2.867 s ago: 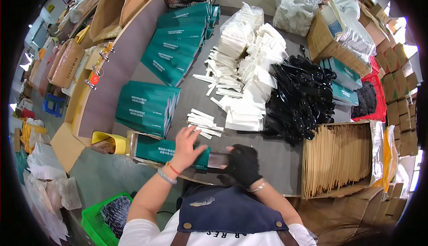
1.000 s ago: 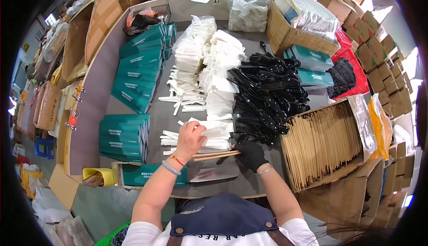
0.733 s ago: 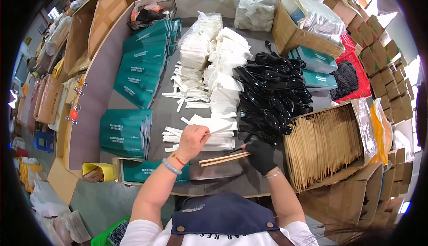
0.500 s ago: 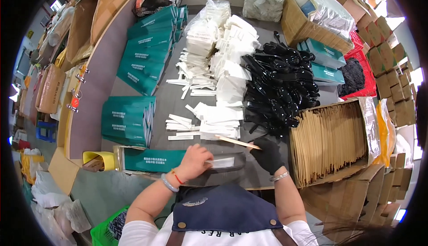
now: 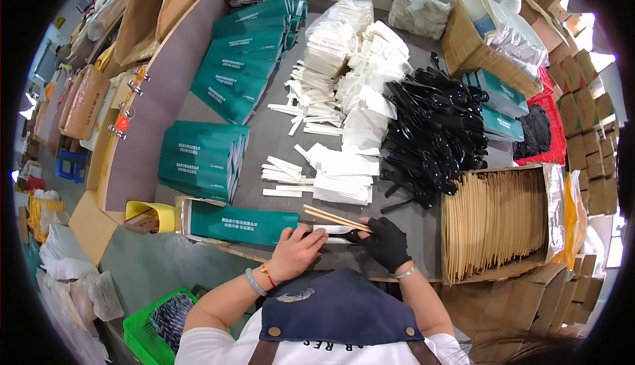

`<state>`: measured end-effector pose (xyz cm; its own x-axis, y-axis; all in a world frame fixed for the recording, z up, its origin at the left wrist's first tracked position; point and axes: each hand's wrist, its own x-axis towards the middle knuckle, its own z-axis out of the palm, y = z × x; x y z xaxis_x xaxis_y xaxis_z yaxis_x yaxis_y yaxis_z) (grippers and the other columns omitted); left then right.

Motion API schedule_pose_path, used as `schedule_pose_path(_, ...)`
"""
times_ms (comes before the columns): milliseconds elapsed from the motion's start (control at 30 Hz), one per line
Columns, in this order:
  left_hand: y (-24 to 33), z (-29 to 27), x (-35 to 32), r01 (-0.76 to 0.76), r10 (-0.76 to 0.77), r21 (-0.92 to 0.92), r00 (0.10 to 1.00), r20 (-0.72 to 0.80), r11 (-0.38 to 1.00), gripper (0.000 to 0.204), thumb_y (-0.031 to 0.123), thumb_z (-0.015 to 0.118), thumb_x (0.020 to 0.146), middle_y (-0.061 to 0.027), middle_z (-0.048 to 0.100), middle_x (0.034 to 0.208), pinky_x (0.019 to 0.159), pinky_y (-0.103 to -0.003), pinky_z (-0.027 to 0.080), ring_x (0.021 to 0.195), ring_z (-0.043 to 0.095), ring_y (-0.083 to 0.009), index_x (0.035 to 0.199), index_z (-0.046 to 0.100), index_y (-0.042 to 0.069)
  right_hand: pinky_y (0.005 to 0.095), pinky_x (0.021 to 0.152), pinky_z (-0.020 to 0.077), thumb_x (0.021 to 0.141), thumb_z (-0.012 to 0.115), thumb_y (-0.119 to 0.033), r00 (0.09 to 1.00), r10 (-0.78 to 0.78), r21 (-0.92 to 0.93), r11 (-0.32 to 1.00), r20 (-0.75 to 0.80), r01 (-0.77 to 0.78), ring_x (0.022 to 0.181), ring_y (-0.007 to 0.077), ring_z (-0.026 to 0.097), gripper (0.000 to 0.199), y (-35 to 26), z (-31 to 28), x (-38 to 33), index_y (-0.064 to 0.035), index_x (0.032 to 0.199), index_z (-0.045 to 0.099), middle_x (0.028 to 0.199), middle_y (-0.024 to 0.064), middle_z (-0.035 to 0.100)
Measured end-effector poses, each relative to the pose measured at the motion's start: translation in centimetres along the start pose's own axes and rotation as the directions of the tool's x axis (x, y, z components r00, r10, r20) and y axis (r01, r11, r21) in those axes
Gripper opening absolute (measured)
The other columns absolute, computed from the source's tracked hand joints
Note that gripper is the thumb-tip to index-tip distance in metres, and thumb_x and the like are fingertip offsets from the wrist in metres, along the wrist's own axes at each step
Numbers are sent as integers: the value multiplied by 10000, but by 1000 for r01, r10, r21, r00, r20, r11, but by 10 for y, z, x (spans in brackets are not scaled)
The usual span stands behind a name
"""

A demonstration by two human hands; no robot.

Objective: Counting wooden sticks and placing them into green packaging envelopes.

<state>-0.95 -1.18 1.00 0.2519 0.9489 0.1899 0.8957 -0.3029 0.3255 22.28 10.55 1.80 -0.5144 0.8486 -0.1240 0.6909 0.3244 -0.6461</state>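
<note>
Chopsticks (image 5: 336, 218) now lower; gloved right hand (image 5: 387, 241) grips them, left hand (image 5: 296, 252) flat on green sleeve (image 5: 241, 223).

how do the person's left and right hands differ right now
The left hand is bare, with a bracelet at the wrist; the right hand wears a black glove. The left lies flat on the green packet in the tray; the right grips the chopsticks, which slant up to the left. Both rest at the table's near edge, close together.
</note>
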Motion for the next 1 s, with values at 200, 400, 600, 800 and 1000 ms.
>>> schedule_pose_path(200, -19, -15, -4, 51, -55, 92, 997, 44, 994, 512, 313, 783, 695, 25, 522, 1310, 904, -407, 317, 1139, 438, -239, 1175, 642, 205, 395, 635, 507, 848, 680, -283, 998, -26, -218, 975, 60, 38, 757, 262, 625, 351, 11, -9, -11, -303, 1197, 657, 814, 61, 604)
schedule_pose_path(400, -35, -28, -13, 189, -186, -87, 982, 36, 978, 624, 323, 801, 691, -84, 485, 1346, 981, -482, 344, 1198, 431, -330, 1251, 584, 154, 377, 603, 479, 857, 669, -209, 976, -211, -213, 952, 52, 218, 721, 252, 608, 321, 13, -9, -4, -256, 1174, 684, 787, 51, 592)
schedule_pose_path(600, -51, -30, -12, 169, -159, -101, 983, 95, 980, 772, 325, 836, 636, -104, 477, 1343, 1065, -524, 289, 1240, 406, -353, 1306, 527, 98, 378, 598, 486, 839, 682, -193, 938, -323, -262, 901, 126, 346, 755, 251, 614, 301, 24, -4, -7, -245, 1135, 694, 833, 48, 633)
schedule_pose_path(800, -26, -12, 15, 91, -77, -166, 993, 90, 982, 761, 297, 858, 594, -72, 518, 1268, 990, -468, 361, 1146, 459, -320, 1277, 560, 143, 413, 666, 512, 819, 686, -171, 939, -332, -35, 941, 93, 336, 847, 296, 636, 155, -5, 29, 0, -139, 969, 708, 941, 94, 671)
schedule_pose_path(1000, -17, -7, 26, 53, -40, -145, 995, 90, 988, 710, 253, 857, 587, -71, 540, 1185, 936, -446, 383, 1097, 479, -317, 1246, 592, 231, 366, 725, 524, 777, 731, -139, 1000, -12, 82, 997, 28, 10, 830, 288, 642, 96, 27, 20, -10, -78, 843, 696, 882, 112, 668)
